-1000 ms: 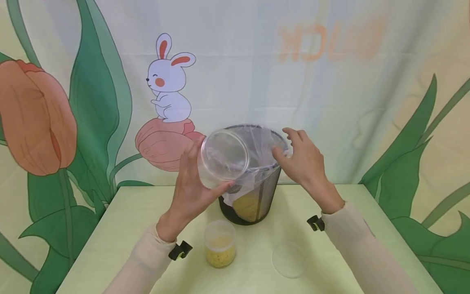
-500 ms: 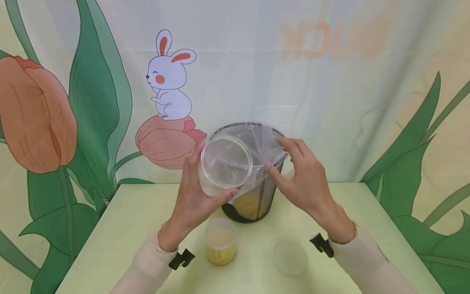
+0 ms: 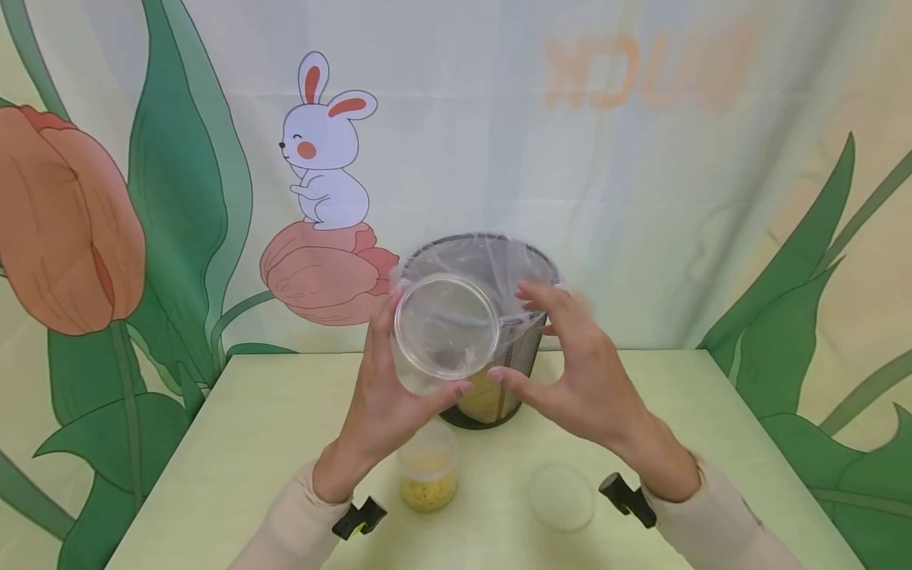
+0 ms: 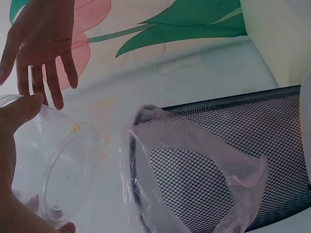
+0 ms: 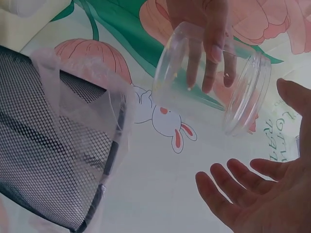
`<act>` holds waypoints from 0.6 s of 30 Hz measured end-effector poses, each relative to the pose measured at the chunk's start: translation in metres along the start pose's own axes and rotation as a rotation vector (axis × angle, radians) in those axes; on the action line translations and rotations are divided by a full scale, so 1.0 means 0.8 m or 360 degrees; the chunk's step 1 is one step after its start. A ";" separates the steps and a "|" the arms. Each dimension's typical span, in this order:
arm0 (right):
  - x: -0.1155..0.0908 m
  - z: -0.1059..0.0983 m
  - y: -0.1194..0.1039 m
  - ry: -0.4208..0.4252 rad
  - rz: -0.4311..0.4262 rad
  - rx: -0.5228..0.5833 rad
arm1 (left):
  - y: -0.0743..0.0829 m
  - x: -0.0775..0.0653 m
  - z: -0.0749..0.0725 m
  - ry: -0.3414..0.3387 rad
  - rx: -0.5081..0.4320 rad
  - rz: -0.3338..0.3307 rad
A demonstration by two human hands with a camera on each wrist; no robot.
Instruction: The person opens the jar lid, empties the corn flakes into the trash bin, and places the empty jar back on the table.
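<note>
My left hand [image 3: 388, 404] grips a clear plastic jar [image 3: 447, 326], its open mouth facing up toward me in the head view. A few yellow crumbs cling inside the jar [image 4: 68, 160], as the left wrist view shows. Close to the jar's right side, my right hand [image 3: 584, 372] is spread with its fingers apart, not touching the jar. In the right wrist view a gap shows between the right hand [image 5: 262, 189] and the jar [image 5: 209, 82]. Behind both stands a black mesh bin [image 3: 527, 344] lined with a thin clear bag [image 3: 499, 257].
A second clear jar [image 3: 427, 479], partly filled with yellow bits, stands on the table [image 3: 285, 419] below my left hand. Right of it lies a round clear lid [image 3: 561, 497]. Something yellow shows through the bin's lower mesh. A printed curtain [image 3: 641, 198] hangs behind the table.
The jar in my left hand has moved a little right and down, away from the bin's mouth. My right hand has come down and left, closer to the jar.
</note>
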State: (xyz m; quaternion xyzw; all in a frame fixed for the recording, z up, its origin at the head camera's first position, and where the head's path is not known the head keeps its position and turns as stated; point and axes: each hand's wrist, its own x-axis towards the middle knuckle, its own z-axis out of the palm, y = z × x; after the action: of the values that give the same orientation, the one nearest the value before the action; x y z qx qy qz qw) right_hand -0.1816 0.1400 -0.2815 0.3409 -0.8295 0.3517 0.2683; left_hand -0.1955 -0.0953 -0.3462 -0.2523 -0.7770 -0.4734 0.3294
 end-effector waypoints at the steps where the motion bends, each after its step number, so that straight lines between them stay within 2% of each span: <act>1: -0.001 0.001 -0.001 -0.0033 0.0013 0.0040 | 0.001 -0.001 0.001 -0.0004 -0.0011 -0.0005; 8: -0.008 0.013 -0.004 -0.0173 0.0097 0.0220 | 0.008 -0.014 0.010 -0.0044 -0.0075 -0.0010; 18: -0.017 0.025 -0.007 -0.0242 0.0066 0.0130 | 0.011 -0.033 0.023 -0.0119 -0.0076 -0.0042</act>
State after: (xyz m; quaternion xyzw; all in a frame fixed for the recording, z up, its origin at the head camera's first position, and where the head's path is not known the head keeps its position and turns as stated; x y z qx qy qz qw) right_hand -0.1732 0.1270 -0.3007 0.3599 -0.8393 0.3639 0.1830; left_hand -0.1772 -0.0771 -0.3675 -0.2673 -0.7804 -0.4864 0.2878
